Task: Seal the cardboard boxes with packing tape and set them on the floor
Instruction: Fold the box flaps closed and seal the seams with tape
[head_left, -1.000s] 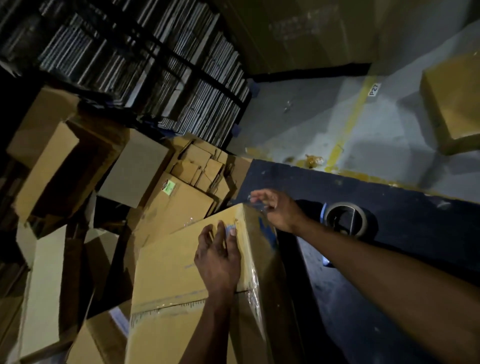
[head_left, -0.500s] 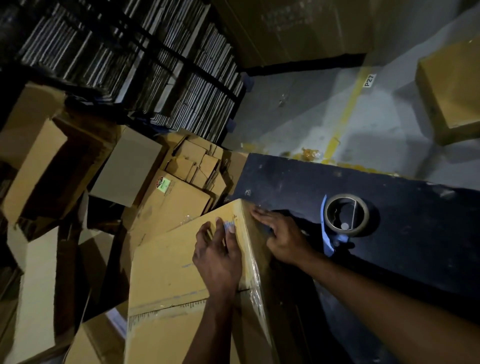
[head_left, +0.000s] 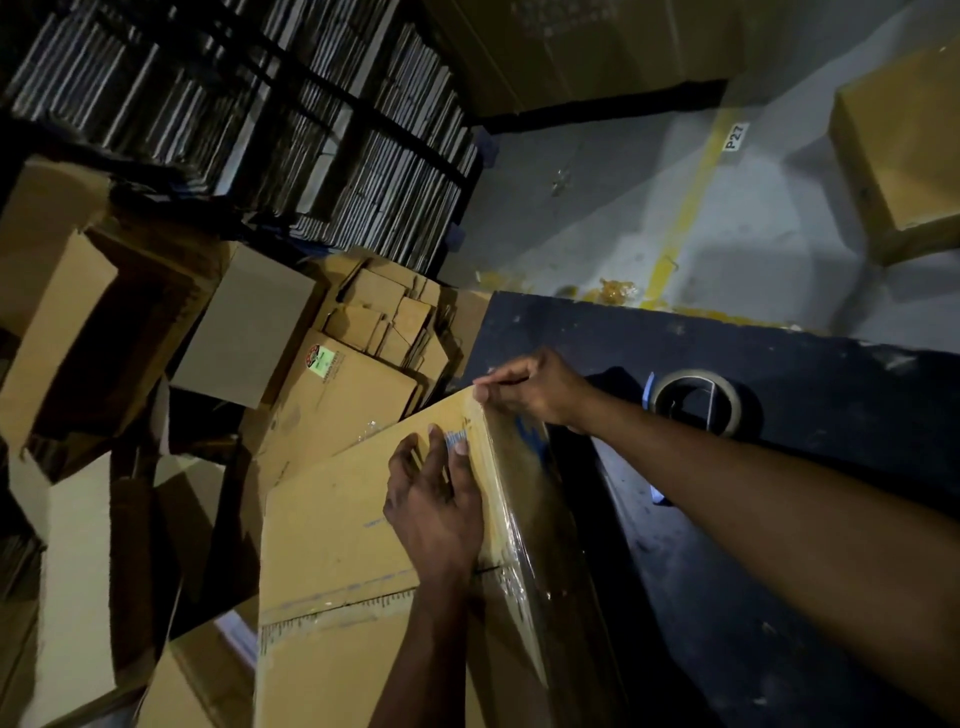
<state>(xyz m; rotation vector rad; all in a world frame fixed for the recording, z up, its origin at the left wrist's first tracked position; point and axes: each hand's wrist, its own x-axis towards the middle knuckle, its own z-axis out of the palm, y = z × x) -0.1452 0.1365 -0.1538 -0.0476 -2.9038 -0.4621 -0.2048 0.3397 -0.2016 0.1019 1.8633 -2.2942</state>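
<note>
The left hand (head_left: 436, 512) lies flat on the brown cardboard box (head_left: 332, 525); the right hand (head_left: 540, 387) pinches clear tape at its far corner, near the tape roll (head_left: 698, 402) on the dark worktop (head_left: 779, 519).

The room was dim. A grey floor (head_left: 597, 218) carried a yellow line (head_left: 691, 202) with a P27 label (head_left: 735, 136) beside it. A dark rack (head_left: 270, 119) held flat cardboard on edge. A black table (head_left: 831, 364) stood near the line.
</note>
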